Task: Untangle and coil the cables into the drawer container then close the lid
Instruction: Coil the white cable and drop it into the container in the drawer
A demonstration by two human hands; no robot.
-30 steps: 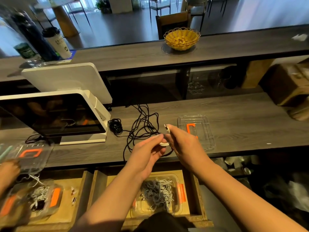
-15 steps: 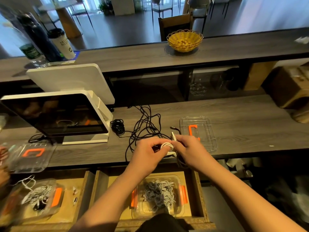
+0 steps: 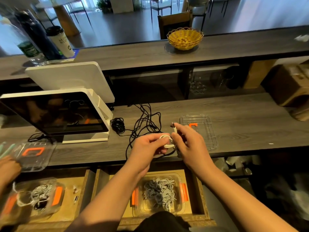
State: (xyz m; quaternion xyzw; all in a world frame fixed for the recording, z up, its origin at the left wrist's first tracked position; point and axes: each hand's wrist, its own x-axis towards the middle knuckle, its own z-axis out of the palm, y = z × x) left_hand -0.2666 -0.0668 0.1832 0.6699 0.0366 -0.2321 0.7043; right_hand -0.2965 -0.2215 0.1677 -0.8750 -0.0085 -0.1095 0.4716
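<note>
A small white cable (image 3: 165, 139) is wound into a coil between my two hands, above the counter's front edge. My left hand (image 3: 147, 148) pinches the coil. My right hand (image 3: 189, 143) grips the cable's free end, its plug sticking up by my thumb. Below, in the open drawer, a clear container (image 3: 181, 208) with orange clasps holds several grey-white coiled cables (image 3: 158, 193). Its clear lid (image 3: 209, 131) with an orange mark lies on the counter just right of my right hand. A black tangled cable (image 3: 145, 121) spreads over the counter behind my hands.
A white touchscreen terminal (image 3: 55, 114) stands at the left. Another person's hand (image 3: 8, 168) is at the left edge beside a second lid (image 3: 33, 156) and a second container (image 3: 33, 196) in its drawer. A yellow basket (image 3: 184, 38) sits on the upper shelf.
My hands have come closer together around the white cable, which is now wound tighter; the plug end stands up in my right hand. The view has shifted slightly.
</note>
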